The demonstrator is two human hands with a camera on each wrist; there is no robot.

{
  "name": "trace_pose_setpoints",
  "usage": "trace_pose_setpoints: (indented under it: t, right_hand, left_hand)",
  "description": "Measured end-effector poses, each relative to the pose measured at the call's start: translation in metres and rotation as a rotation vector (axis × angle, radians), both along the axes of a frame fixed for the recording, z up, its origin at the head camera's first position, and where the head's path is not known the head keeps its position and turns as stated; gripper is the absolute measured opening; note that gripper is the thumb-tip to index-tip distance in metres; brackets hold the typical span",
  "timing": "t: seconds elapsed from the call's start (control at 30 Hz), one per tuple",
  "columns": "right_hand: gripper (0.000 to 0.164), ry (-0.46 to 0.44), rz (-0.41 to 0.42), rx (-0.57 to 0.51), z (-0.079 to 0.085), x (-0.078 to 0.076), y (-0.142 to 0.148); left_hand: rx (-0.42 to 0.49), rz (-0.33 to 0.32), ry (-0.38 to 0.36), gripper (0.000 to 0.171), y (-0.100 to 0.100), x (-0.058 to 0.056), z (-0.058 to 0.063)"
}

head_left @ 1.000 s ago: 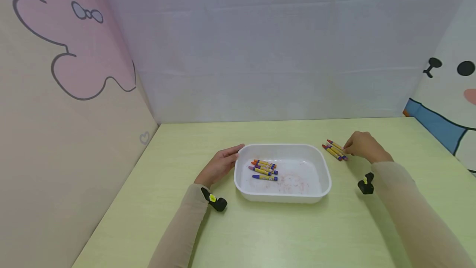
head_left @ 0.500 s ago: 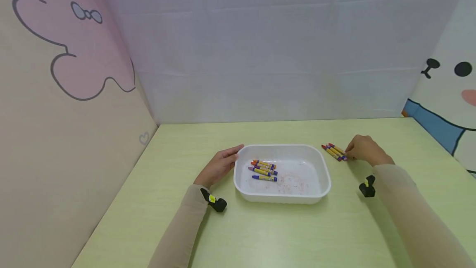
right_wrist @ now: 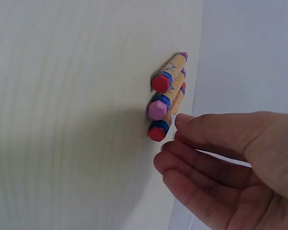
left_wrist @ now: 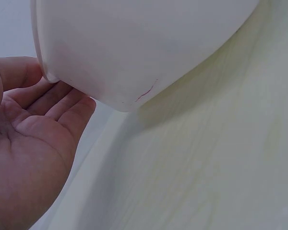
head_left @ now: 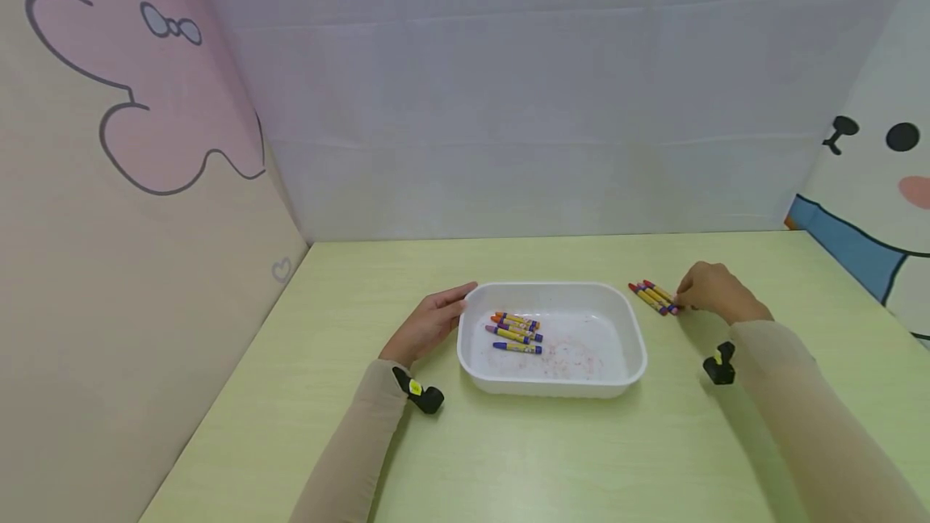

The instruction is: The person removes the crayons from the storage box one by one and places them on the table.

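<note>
In the head view a white plastic tray [head_left: 552, 387] stands mid-table, with several crayons [head_left: 517, 348] in its left half. My left hand [head_left: 429, 321] holds the tray's left far corner; in the left wrist view its fingertips [left_wrist: 86, 106] meet the rim and outer wall. Right of the tray lie three crayons [right_wrist: 169, 79] side by side, two with red ends and one with a pink end. My right hand [head_left: 715, 293] is beside them, fingers loosely bent, thumb tip against or very near the nearest red crayon [right_wrist: 158, 130]. Nothing shows pinched between its fingers.
The pale yellow-green table [head_left: 552, 458] bears the tray and crayons. A white backdrop [head_left: 545, 144] rises along its far edge. A wall with a pink cartoon figure [head_left: 182, 103] borders the left, and another printed wall [head_left: 872, 176] the right.
The outermost red crayon has shifted toward me, lining up with the other two, and my right hand has moved slightly down and right. My left hand and the tray stay put.
</note>
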State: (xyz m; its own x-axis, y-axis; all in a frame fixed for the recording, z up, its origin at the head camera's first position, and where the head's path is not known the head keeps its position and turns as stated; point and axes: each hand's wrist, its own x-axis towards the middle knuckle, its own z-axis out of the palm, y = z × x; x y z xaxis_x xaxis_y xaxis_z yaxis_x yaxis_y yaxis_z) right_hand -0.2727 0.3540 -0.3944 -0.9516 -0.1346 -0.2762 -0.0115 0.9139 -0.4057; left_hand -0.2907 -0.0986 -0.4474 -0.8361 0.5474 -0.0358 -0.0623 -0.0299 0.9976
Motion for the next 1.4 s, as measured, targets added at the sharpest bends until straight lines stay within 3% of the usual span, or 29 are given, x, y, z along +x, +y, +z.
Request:
trace_pose_setpoints:
  t: [0.43,0.87,1.07,1.4]
  right_hand:
    - [0.033,0.074,0.031,-0.047,0.023,0.002,-0.018]
    - [0.029,0.191,0.089,-0.125,0.054,0.001,-0.08]
    - [0.028,0.16,0.129,-0.155,0.057,-0.004,-0.107]
    - [0.025,0.024,0.241,-0.186,0.043,-0.014,-0.147]
  left_hand:
    - [0.006,-0.002,-0.004,0.046,0.0,0.001,0.001]
    - [-0.002,-0.003,-0.006,0.045,-0.003,0.001,0.002]
    - [-0.003,0.0,-0.009,0.045,-0.003,0.001,0.002]
    - [-0.011,0.001,-0.009,0.045,-0.002,0.002,0.005]
